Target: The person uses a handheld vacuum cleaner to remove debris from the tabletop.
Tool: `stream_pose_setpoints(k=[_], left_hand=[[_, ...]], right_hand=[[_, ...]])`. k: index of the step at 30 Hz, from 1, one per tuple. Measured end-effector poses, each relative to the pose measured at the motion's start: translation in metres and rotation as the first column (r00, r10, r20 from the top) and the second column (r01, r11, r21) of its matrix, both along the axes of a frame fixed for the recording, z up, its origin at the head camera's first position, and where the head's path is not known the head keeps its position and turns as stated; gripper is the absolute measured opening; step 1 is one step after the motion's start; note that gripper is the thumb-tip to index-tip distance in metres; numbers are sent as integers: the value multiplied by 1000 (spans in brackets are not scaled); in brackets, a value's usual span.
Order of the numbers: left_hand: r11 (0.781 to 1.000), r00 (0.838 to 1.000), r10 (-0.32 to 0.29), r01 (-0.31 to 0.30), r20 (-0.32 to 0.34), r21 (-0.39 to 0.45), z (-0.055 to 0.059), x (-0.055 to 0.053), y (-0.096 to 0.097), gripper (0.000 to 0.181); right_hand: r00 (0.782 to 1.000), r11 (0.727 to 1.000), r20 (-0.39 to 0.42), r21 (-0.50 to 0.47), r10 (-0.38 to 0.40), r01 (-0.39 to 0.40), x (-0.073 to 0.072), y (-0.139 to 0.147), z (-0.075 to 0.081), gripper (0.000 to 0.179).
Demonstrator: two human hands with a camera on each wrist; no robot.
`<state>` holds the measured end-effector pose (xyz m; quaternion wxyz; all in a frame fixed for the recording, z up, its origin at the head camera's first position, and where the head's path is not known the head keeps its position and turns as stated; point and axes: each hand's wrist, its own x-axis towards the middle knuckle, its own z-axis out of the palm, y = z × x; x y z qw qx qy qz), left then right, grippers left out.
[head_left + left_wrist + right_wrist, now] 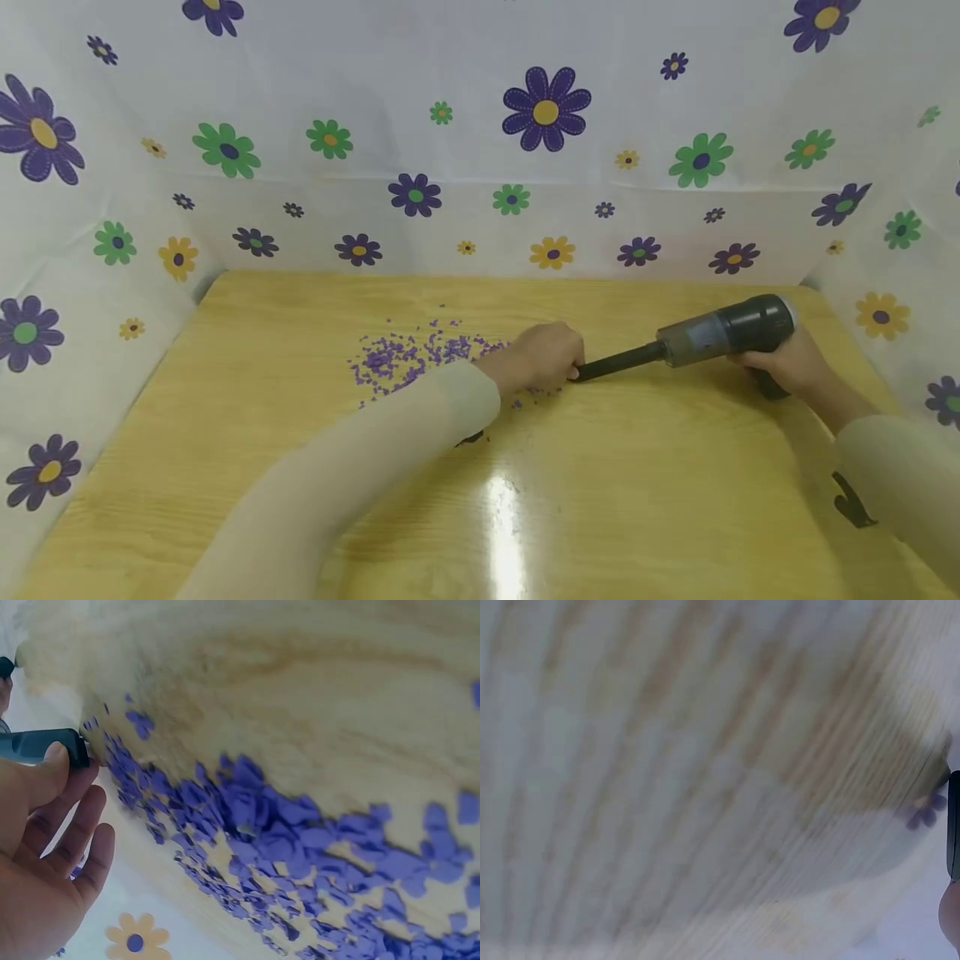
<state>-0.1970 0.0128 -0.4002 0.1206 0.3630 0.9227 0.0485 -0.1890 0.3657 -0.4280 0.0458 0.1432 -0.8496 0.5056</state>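
Observation:
A dark handheld vacuum cleaner (757, 323) with a see-through dust cup and a long narrow nozzle (618, 362) is held above the right half of the table. My right hand (791, 362) grips its handle. At the nozzle's end is my left hand (546, 354); the left wrist view shows thumb and forefinger pinching the dark tip (76, 748), other fingers loosely bent. Small purple scraps (378, 360) lie scattered beside and beneath the left forearm, which hides some. In the right wrist view only a fingertip (950, 919) and a dark edge of the vacuum show.
The wooden table (637, 500) carries a bright light reflection near its front. White flower-printed cloth (450, 67) stands behind it and along both sides. A dark curved strap-like piece (851, 504) shows by the right sleeve, and a small dark piece (471, 439) under the left sleeve.

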Motion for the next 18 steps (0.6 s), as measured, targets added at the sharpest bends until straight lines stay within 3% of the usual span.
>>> stream_pose_setpoints(k=[5, 11, 18], left_hand=[[999, 999, -31, 32, 21, -28, 4, 3, -3, 18], [998, 999, -30, 29, -15, -52, 4, 7, -12, 13], [1000, 999, -12, 12, -34, 5, 15, -12, -26, 16]], right_hand=[[1000, 1000, 1, -1, 1, -1, 8, -3, 1, 51], [1000, 999, 3, 31, -16, 16, 12, -13, -3, 49], [997, 996, 0, 49, -73, 73, 2, -24, 3, 36]])
